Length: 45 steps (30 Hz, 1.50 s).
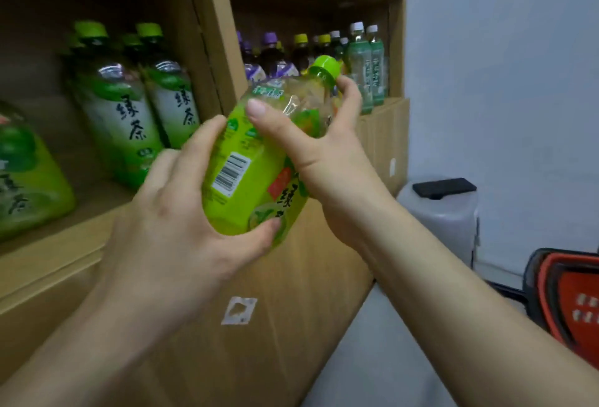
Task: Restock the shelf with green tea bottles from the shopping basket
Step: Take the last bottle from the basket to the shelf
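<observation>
A tilted bottle (246, 173) is held in the air in front of the shelf (207, 50), at its upright divider, with its cap (325, 69) pointing up and right. The left hand (168, 228) grips the base, fingers (201, 137) curled round the label. The right hand (324, 154) grips the shoulder and neck, fingers (351, 92) wrapped just under the cap. Inside the shelf, left of the divider, stand more green tea bottles (129, 115); right of it, mixed drinks (324, 56). The red basket (570, 303) sits on the floor (372, 367), right of the shelf.
</observation>
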Available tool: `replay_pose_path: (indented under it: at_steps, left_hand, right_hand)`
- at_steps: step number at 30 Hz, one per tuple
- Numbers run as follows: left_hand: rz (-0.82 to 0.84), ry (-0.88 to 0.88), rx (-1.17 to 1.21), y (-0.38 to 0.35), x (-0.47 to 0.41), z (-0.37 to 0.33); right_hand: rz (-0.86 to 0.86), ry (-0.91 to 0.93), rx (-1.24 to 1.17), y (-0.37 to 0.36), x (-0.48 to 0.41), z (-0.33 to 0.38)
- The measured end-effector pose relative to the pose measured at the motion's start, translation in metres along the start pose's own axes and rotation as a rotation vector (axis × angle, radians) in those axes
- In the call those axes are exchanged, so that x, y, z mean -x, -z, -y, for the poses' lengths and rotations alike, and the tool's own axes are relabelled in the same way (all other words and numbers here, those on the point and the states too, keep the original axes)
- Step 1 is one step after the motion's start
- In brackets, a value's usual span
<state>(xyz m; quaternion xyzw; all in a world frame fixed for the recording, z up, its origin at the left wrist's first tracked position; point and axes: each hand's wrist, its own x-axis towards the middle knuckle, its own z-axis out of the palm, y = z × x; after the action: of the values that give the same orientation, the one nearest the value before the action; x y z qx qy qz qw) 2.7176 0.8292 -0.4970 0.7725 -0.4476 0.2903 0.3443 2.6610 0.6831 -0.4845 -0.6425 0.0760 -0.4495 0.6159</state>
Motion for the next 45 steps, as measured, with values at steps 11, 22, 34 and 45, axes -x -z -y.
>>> replay_pose_path:
  at_steps: [11,22,34,45]
  left_hand:
    - [0.027,-0.084,-0.621,0.127,-0.013,0.086]
    - [0.053,-0.052,-1.125,0.187,-0.001,0.164]
    - [-0.007,0.171,-1.088,0.244,0.039,0.178]
    - [0.009,0.108,-1.158,0.235,0.053,0.194]
  right_hand:
    - [0.118,0.458,0.195,-0.136,-0.02,0.039]
    - [0.332,0.413,0.509,-0.233,-0.005,-0.008]
    - [0.467,0.373,0.922,-0.234,0.013,-0.01]
    - [0.519,0.463,0.922,-0.223,0.011,-0.021]
